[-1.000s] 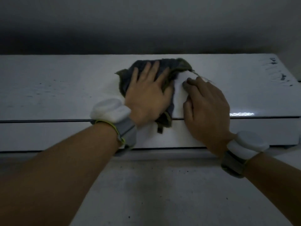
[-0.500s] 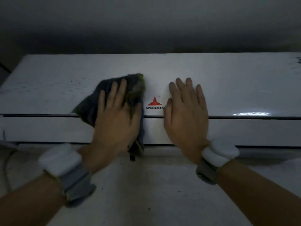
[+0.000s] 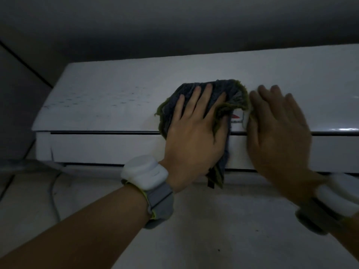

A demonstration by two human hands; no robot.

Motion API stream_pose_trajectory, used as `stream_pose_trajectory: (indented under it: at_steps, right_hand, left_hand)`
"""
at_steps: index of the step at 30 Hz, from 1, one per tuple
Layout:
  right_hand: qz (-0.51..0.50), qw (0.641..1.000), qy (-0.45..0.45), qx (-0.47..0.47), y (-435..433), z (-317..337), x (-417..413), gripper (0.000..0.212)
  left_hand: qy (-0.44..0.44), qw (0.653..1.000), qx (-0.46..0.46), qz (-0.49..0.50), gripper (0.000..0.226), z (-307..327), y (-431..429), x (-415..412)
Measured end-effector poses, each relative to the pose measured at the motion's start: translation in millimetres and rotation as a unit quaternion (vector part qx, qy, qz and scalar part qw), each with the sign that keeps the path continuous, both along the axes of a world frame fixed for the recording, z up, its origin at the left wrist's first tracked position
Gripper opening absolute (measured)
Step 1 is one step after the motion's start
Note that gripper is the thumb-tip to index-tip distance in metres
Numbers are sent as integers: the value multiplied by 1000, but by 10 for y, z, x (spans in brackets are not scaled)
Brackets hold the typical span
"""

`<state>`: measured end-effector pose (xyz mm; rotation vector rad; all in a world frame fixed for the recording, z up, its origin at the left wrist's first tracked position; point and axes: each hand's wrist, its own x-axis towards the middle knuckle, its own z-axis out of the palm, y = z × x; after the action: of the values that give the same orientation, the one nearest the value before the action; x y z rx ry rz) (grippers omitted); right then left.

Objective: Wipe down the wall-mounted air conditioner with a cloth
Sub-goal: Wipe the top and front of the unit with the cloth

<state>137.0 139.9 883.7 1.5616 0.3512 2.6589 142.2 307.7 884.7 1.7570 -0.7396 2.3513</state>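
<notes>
The white wall-mounted air conditioner point(image 3: 108, 105) runs across the view, its left end visible. A dark grey cloth point(image 3: 229, 90) with a green edge lies against its front panel. My left hand point(image 3: 194, 133) is spread flat on the cloth, pressing it to the panel, and a corner of the cloth hangs below the palm. My right hand point(image 3: 277, 133) lies flat and bare on the panel just right of the cloth, fingers apart and slightly blurred. A red logo point(image 3: 236, 117) shows partly between the two hands.
A pale wall point(image 3: 213, 230) lies below the unit and a dark ceiling point(image 3: 174, 26) above it. A thin cable point(image 3: 53, 191) hangs down the wall at lower left. Faint dirt specks mark the panel's left part point(image 3: 87, 100). Both wrists carry white strapped devices.
My left hand has slid the cloth up and to the right across the panel, partly covering the red logo. The view has shifted, so the unit's left end shows further in.
</notes>
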Motion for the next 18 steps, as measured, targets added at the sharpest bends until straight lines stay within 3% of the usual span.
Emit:
stream_pose_trajectory:
  at_steps: [7,14,18]
  right_hand:
    - [13,998,-5,54,291,-165,99,53]
    - [-32,997,13,-65,672,-332,113,50]
    - [33,993,-21,-111,757,-58,21,44]
  left_hand:
    - [-21,999,-30,-1,53,-243,918,216]
    - [-46,997,-62,-13,58,-460,989,229]
    - [-30,998,48,30,54,-263,686,140]
